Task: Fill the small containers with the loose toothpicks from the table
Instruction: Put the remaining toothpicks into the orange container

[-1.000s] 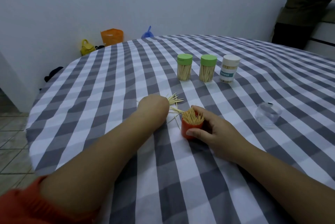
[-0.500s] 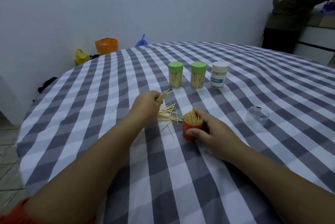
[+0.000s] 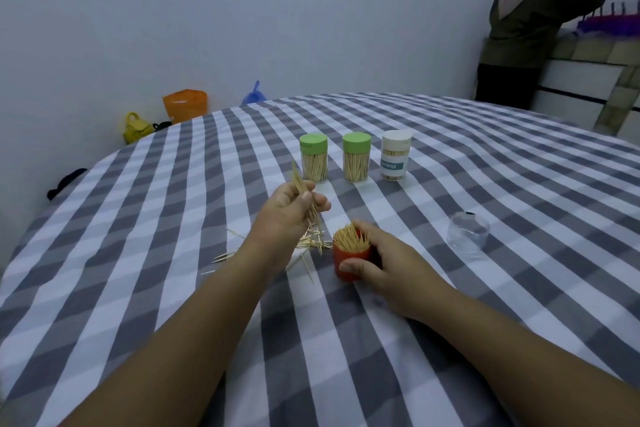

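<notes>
A small red container (image 3: pixel 350 262) packed with upright toothpicks stands on the checked tablecloth, and my right hand (image 3: pixel 388 264) grips its side. My left hand (image 3: pixel 287 210) is raised just left of it and pinches a small bundle of toothpicks (image 3: pixel 304 193), tilted with its tips pointing up and away. Under that hand several loose toothpicks (image 3: pixel 313 241) lie scattered on the cloth, some reaching left to the stragglers (image 3: pixel 225 255). The palm side of my left hand is hidden.
Two green-lidded toothpick jars (image 3: pixel 313 158) (image 3: pixel 356 157) and a white-lidded one (image 3: pixel 396 155) stand in a row behind. A clear plastic lid (image 3: pixel 467 234) lies at the right. A person (image 3: pixel 533 28) stands beyond the round table (image 3: pixel 485 156) at the far right; bags sit on the floor at left.
My left hand lifted off the cloth with a pinch of toothpicks and turned them upward. My right hand kept holding the red container. The camera tilted up.
</notes>
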`<action>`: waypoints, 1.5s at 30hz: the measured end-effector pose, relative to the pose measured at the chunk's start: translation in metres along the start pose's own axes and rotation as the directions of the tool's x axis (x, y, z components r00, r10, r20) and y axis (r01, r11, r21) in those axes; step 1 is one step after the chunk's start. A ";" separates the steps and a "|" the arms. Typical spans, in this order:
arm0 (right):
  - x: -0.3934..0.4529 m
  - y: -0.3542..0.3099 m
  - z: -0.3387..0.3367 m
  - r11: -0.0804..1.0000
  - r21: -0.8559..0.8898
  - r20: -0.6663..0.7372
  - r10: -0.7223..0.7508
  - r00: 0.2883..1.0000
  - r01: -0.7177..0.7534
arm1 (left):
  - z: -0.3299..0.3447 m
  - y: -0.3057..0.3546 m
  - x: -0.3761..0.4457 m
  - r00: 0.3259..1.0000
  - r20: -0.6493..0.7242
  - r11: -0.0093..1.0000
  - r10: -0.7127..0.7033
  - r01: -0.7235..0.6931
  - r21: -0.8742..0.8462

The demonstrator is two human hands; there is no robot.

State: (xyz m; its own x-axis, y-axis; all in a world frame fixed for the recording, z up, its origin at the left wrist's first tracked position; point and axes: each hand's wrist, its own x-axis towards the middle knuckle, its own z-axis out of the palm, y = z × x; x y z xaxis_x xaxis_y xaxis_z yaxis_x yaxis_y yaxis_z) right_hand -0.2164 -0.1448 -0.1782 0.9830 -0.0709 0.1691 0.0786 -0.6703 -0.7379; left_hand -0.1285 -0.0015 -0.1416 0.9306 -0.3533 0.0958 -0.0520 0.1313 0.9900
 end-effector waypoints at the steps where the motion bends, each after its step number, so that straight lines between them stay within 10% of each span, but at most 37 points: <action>1: 0.000 0.000 0.000 1.000 -0.004 0.000 -0.006 1.000 0.006 | 0.001 0.000 -0.001 1.000 0.003 0.999 0.030 -0.030 -0.012; 27: -0.003 -0.004 -0.005 0.998 0.036 -0.041 -0.041 0.998 0.043 | 0.028 -0.021 -0.027 0.956 0.293 0.848 -0.015 -0.144 0.510; 32: -0.003 -0.003 -0.006 0.998 0.034 -0.036 -0.056 0.998 0.057 | 0.025 -0.009 -0.029 0.975 0.213 0.968 0.067 -0.115 0.223; 45: -0.002 0.000 -0.008 0.998 0.050 -0.002 -0.046 0.999 0.046 | 0.014 -0.011 -0.022 0.981 0.179 0.984 -0.074 0.043 0.171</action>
State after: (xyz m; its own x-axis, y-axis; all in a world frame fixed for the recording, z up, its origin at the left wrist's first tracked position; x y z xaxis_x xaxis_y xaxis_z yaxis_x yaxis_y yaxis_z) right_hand -0.2202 -0.1506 -0.1731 0.9780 -0.0413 0.2045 0.1323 -0.6355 -0.7607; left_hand -0.1534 -0.0081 -0.1531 0.8522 -0.5218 0.0389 -0.0728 -0.0446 0.9963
